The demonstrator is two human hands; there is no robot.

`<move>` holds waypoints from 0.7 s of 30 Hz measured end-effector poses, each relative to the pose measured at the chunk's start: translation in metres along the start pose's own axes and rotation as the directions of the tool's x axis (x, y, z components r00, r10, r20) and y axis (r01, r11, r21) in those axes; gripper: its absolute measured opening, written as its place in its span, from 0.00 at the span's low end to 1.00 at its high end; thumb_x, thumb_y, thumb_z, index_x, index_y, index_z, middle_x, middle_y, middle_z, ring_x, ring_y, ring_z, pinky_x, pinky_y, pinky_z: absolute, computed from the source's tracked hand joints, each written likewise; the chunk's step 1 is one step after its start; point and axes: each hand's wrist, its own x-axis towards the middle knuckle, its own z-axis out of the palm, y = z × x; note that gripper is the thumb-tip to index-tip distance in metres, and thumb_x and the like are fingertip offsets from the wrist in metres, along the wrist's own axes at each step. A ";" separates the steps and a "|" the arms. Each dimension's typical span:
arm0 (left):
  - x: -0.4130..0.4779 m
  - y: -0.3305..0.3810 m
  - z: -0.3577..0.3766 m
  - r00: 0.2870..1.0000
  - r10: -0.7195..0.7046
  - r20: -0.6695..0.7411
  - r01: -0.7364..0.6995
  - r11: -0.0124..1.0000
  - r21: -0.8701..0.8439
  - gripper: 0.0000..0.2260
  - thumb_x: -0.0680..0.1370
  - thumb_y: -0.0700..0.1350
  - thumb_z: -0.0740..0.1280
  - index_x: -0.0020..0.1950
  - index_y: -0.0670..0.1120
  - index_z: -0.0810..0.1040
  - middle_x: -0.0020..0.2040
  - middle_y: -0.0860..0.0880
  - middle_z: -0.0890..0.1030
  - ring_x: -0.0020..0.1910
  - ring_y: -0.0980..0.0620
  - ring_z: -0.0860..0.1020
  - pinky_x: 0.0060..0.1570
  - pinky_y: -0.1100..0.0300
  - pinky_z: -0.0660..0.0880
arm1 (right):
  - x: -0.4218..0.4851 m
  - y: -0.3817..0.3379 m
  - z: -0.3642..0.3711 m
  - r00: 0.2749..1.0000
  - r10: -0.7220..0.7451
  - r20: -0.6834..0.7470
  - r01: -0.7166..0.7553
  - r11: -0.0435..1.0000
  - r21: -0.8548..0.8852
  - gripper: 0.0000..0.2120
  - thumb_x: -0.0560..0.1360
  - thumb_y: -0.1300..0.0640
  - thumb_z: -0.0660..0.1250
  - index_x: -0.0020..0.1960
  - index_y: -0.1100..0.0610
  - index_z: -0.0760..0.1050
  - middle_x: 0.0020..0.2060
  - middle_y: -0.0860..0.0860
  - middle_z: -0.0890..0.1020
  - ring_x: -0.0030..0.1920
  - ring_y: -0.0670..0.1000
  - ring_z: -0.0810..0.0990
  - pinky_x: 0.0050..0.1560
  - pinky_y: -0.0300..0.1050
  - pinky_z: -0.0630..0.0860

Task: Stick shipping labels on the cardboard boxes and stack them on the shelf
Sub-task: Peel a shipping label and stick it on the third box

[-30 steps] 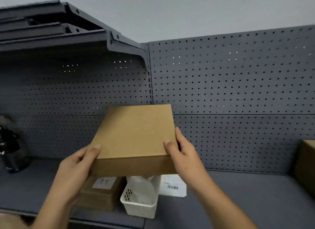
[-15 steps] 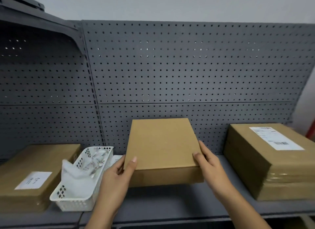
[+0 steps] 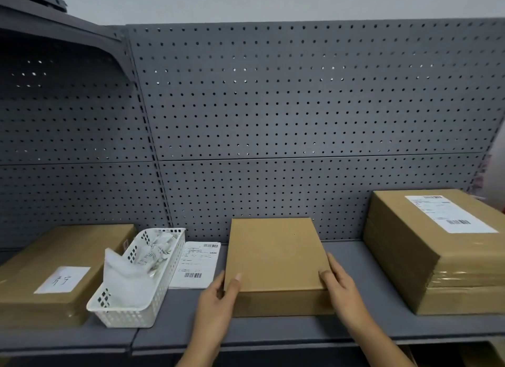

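Gripping box at near corners with left hand and right hand, fingers curled round, flat on shelf, likely ready for label.

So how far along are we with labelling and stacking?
Done: the right stack bears a shipping label. In hand: left hand and right hand hold a plain box resting on the shelf, its top bare. Left: stick on a label, perhaps the loose sheet beside it, then stack it.
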 end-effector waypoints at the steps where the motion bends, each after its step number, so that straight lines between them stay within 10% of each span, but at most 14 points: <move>1: -0.003 0.003 0.002 1.000 0.004 -0.006 -0.004 1.000 0.018 0.44 0.68 0.73 0.72 0.77 0.51 0.72 0.74 0.55 0.76 0.73 0.55 0.73 0.76 0.50 0.68 | 0.001 0.000 0.001 1.000 -0.002 -0.007 0.002 1.000 0.001 0.25 0.86 0.56 0.58 0.82 0.55 0.58 0.75 0.47 0.69 0.69 0.42 0.64 0.67 0.38 0.59; 6: -0.004 0.006 0.004 1.000 -0.018 0.000 0.018 0.997 0.081 0.27 0.81 0.61 0.65 0.77 0.49 0.71 0.70 0.56 0.75 0.70 0.56 0.72 0.69 0.60 0.66 | 0.004 0.006 0.003 0.994 -0.055 -0.096 0.037 0.984 -0.176 0.28 0.84 0.54 0.61 0.82 0.56 0.58 0.79 0.50 0.65 0.77 0.52 0.64 0.75 0.48 0.61; 9: 0.011 0.012 -0.014 0.994 0.077 -0.080 -0.055 0.966 0.252 0.18 0.85 0.58 0.57 0.67 0.50 0.76 0.61 0.57 0.80 0.65 0.55 0.75 0.64 0.57 0.68 | 0.009 0.011 0.005 0.933 -0.330 -0.145 0.218 0.837 -0.501 0.26 0.81 0.57 0.63 0.78 0.56 0.66 0.79 0.52 0.65 0.81 0.54 0.54 0.78 0.50 0.53; 15: 0.057 -0.003 -0.054 0.969 0.189 0.157 -0.219 0.377 0.900 0.24 0.80 0.50 0.66 0.76 0.51 0.71 0.83 0.49 0.61 0.81 0.48 0.60 0.75 0.52 0.66 | 0.005 -0.018 0.017 0.815 -0.543 0.201 0.568 0.679 -0.465 0.17 0.77 0.57 0.60 0.61 0.49 0.82 0.68 0.39 0.76 0.79 0.43 0.58 0.75 0.35 0.54; 21: 0.064 -0.024 -0.070 0.953 0.246 0.176 -0.242 0.274 0.931 0.11 0.79 0.55 0.70 0.55 0.49 0.82 0.71 0.48 0.77 0.67 0.46 0.78 0.53 0.53 0.77 | -0.002 -0.015 0.031 0.810 -0.449 0.377 0.580 0.704 -0.409 0.14 0.80 0.54 0.60 0.58 0.46 0.82 0.62 0.36 0.77 0.68 0.37 0.70 0.69 0.45 0.70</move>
